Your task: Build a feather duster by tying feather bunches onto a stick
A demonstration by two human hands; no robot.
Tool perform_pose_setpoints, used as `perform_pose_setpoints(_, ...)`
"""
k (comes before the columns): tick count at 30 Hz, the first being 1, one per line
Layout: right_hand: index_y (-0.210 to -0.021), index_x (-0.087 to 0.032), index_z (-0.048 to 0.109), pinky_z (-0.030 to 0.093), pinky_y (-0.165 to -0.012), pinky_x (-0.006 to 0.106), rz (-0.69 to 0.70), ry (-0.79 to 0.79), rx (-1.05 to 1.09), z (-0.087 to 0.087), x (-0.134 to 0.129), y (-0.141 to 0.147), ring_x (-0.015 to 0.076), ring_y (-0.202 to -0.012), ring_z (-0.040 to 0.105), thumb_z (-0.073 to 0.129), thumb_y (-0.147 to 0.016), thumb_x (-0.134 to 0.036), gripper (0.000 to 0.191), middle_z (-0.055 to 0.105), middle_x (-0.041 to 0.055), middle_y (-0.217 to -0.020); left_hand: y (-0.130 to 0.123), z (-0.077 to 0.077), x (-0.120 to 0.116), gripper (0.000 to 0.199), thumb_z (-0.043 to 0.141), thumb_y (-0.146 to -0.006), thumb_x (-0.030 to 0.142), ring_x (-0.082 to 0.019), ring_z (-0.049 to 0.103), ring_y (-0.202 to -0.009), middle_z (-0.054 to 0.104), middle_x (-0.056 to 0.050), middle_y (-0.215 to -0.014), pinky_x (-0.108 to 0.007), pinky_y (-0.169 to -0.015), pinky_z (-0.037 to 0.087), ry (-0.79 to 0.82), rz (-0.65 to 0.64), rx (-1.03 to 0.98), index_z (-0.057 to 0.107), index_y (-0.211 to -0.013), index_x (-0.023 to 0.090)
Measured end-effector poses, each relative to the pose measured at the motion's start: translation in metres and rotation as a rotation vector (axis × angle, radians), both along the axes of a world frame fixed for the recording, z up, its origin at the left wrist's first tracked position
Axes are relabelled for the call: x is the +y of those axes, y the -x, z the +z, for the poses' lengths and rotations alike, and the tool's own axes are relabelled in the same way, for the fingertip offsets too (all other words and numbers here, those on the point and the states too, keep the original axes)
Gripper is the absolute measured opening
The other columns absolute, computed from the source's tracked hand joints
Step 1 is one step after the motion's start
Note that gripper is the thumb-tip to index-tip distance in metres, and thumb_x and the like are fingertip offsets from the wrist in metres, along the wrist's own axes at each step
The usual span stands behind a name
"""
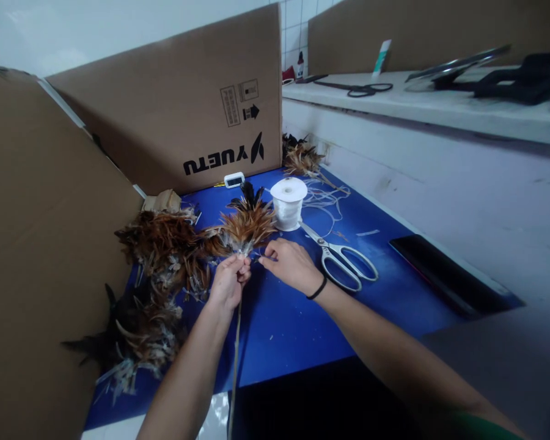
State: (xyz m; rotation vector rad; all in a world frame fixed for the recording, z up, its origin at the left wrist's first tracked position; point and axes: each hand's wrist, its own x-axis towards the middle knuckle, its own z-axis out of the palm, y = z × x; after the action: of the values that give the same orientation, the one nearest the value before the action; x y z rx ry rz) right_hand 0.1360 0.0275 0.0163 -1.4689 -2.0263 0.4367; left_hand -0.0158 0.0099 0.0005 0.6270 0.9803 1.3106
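My left hand (230, 282) is closed around the neck of a feather duster (250, 225), where brown and black feathers meet a thin stick (236, 360). The stick runs down past the table's front edge. Just to the right, my right hand (289, 264) is pinched near the base of the feathers; what lies between its fingertips is too small to make out. A white spool (288, 211) of ribbon stands upright behind my hands. Large scissors (343, 260) with pale handles lie beside my right hand, blades toward the spool.
Loose piles of brown feathers (160, 244) and dark feathers (132, 324) cover the left side of the blue table (297, 342). Cardboard panels (165, 104) stand behind and at left. Ribbon strands (323, 198) and a black phone-like slab (440, 272) lie at right, below a white ledge (394, 104).
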Motion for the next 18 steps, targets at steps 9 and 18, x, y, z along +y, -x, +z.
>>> perform_pose_setpoints(9, -0.079, -0.016, 0.061, 0.037, -0.056, 0.021, 0.197, 0.234, 0.477, -0.036, 0.019, 0.018, 0.0098, -0.056, 0.052, 0.048, -0.082, -0.029, 0.018, 0.060, -0.0013, -0.063, 0.002, 0.002, 0.001, 0.017, 0.068, -0.059, 0.012, -0.001, 0.032, -0.045, 0.050, 0.000, -0.060, -0.015, -0.041, 0.020, 0.021, -0.012, -0.027, 0.051, -0.063, 0.010)
perform_pose_setpoints(18, -0.068, -0.018, 0.069, 0.029, -0.049, 0.021, 0.029, 0.157, 0.487, -0.020, 0.005, 0.026, 0.0084, -0.049, 0.044, 0.057, -0.073, -0.028, 0.016, 0.055, -0.0032, -0.052, -0.007, -0.003, 0.000, 0.023, 0.068, -0.061, 0.028, -0.003, 0.027, -0.042, 0.035, 0.006, -0.046, -0.018, -0.041, 0.016, -0.087, 0.051, 0.240, 0.052, -0.056, 0.012)
